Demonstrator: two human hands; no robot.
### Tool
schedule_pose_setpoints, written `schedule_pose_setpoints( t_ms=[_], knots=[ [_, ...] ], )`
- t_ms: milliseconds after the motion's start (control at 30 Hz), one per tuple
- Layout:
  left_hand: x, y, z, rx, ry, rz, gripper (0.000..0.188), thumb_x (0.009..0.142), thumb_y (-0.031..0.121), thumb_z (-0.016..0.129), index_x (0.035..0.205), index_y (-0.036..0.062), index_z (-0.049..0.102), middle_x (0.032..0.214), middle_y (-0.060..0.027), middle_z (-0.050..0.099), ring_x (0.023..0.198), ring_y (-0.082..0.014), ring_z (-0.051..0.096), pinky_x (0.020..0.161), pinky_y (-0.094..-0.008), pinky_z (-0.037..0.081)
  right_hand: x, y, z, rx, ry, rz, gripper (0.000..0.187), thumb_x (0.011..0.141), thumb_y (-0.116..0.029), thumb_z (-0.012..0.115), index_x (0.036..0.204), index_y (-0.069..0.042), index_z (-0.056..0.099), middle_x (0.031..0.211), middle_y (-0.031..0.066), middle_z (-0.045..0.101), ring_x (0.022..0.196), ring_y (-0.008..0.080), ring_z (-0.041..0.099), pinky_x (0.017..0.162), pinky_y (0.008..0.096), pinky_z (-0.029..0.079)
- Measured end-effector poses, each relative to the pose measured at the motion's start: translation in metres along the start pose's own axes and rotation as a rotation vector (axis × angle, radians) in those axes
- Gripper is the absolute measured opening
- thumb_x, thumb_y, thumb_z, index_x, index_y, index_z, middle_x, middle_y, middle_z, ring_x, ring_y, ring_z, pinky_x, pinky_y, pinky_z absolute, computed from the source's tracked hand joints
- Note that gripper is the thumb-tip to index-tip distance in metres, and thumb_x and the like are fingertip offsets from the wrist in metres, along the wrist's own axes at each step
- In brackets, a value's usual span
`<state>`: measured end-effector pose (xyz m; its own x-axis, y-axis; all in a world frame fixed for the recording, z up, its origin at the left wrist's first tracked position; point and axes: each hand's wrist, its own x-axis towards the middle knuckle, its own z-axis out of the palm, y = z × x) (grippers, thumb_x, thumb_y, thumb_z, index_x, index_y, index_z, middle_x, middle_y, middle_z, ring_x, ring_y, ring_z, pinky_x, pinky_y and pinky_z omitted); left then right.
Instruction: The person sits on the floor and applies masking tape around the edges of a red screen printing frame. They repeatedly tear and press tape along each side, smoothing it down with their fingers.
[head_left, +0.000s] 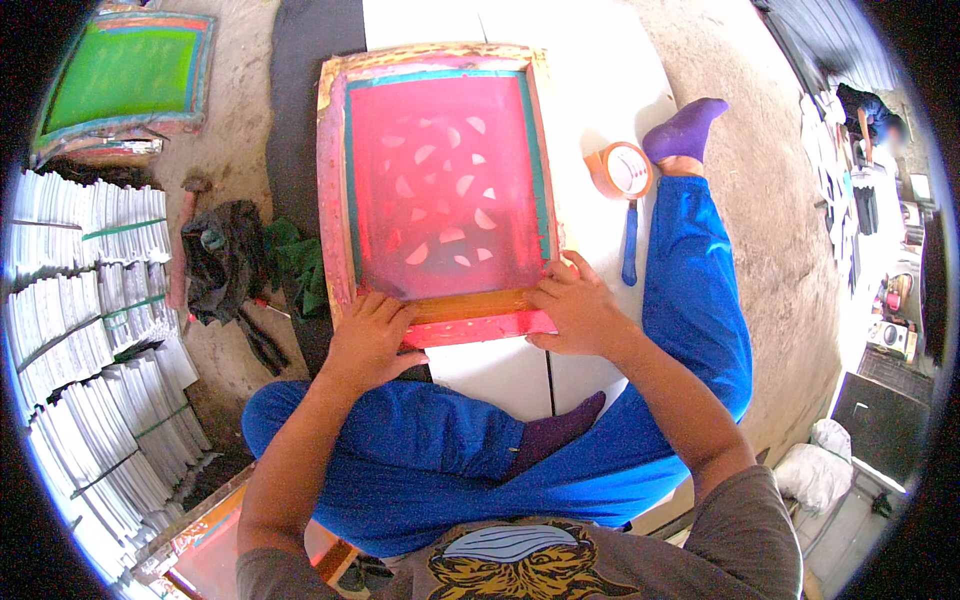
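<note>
Frame (335, 180) lies on the white board (590, 110) btwn the person's legs, L rail over the black sheet (300, 110). L hand (375, 335) & R hand (580, 305) clasp its near corners: fingers over the top, thumbs at the outer edge. Underside of the grip hidden, so can't tell how tight.

Main risk, prob.: slip. Both hands are on the near end, far end is untouched, so an uneven push or pull could swing the far end sideways. L rail over sheet + seam under the frame could also mean poor support & a bit of rock; can't tell if it's flat all round.

Fingertips sit close to the mesh (440, 190). If they press or drag there, could dent it or, if the pink's wet, smear it; wetness n/a from this view. Brown strip (470, 305) along the near end: loose or fixed, can't tell. If loose, a tilt could slide it onto the mesh.

R side: tape (620, 170) stands just beside the R foot (685, 125), blue-handled tool (630, 245) next to it. A foot shift or wide elbow might knock either into the R rail. Tool's tip isn't clear; if sharp, nick risk.
</note>
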<state>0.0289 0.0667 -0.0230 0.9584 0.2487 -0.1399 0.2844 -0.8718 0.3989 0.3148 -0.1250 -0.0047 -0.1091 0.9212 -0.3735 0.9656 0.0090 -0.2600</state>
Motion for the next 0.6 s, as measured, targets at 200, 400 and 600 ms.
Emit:
schedule_pose_setpoints(
  t_ms=[200,400,600],
  knots=[
    [-0.004,-0.001,0.014,0.034,-0.068,-0.014,0.07,0.067,0.044,0.086,0.12,0.0039,0.064,0.116,-0.0134,0.061,0.113,-0.0329,0.057,0.099,-0.0447,0.048,0.002,-0.002,0.003,-0.099,-0.129,0.056,0.066,0.076,-0.058,0.075,0.117,-0.006,0.07,0.12,0.0095,0.068,0.131,0.0298,0.05,0.123,0.0611,0.02],
    [-0.004,-0.002,0.01,0.086,-0.091,-0.06,0.069,0.066,0.042,0.088,0.117,0.0047,0.063,0.114,-0.0128,0.06,0.112,-0.0332,0.058,0.097,-0.0444,0.05,0.003,-0.004,0.003,-0.136,-0.158,0.058,0.069,0.075,-0.059,0.076,0.118,-0.005,0.07,0.122,0.0103,0.067,0.133,0.0292,0.049,0.123,0.0632,0.017],
    [-0.007,-0.008,0.014,0.085,-0.084,-0.076,0.067,0.066,0.044,0.088,0.115,0.0051,0.062,0.112,-0.0126,0.061,0.11,-0.0334,0.06,0.096,-0.0448,0.05,0.005,-0.005,-0.006,-0.129,-0.2,0.078,0.074,0.076,-0.065,0.072,0.12,-0.006,0.069,0.124,0.0111,0.067,0.135,0.0294,0.048,0.123,0.0641,0.015]
  ],
)
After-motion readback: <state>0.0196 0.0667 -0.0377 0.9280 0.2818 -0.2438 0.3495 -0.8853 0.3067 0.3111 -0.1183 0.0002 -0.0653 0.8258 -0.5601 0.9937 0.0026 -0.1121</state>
